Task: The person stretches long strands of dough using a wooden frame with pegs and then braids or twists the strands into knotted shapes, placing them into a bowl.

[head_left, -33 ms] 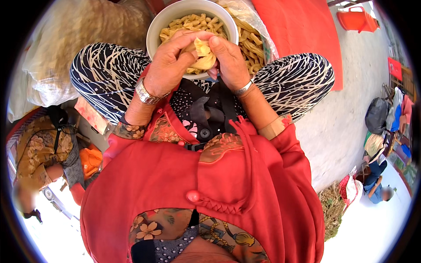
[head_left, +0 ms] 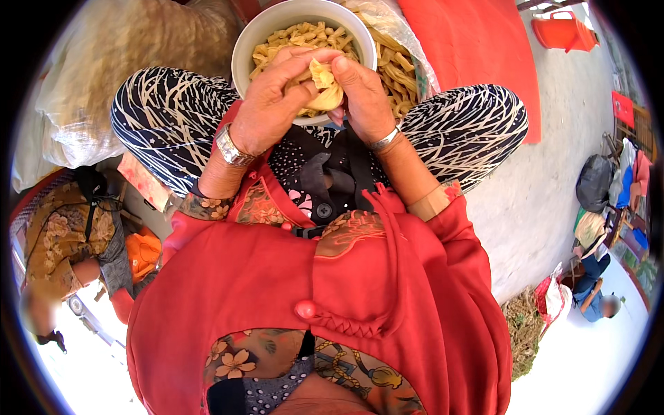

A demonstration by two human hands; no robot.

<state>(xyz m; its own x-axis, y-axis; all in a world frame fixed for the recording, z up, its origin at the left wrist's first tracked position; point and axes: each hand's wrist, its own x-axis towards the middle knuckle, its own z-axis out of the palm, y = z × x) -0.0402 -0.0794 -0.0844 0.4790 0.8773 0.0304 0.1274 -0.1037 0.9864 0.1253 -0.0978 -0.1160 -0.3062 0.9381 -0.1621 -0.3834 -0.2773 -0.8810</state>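
Observation:
Over a white tub (head_left: 240, 52), my left hand (head_left: 277, 97) and my right hand (head_left: 364, 97) come together around a soft, thin, pale-yellow piece (head_left: 328, 97). Its crinkled end pokes up between the thumbs, while the rounder part hangs below. My left fingers curl round one side of it, and my right thumb and fingers close on the other. Some fingertips are hidden behind the piece. Many short yellowish pieces (head_left: 304, 34) fill the tub beneath my hands. Longer yellowish strips (head_left: 399, 69) lie in a clear plastic bag (head_left: 420, 48) just right of the tub.
My knees in patterned trousers flank the tub. A large bulging sack (head_left: 131, 62) stands at left, a red sheet (head_left: 470, 55) at right. A red plastic stool (head_left: 564, 31) is on the pale floor (head_left: 512, 228). Other people sit at far left and far right.
The pale-yellow piece has shifted slightly between my fingers, its crinkled end sitting a little lower. Both hands keep nearly the same place.

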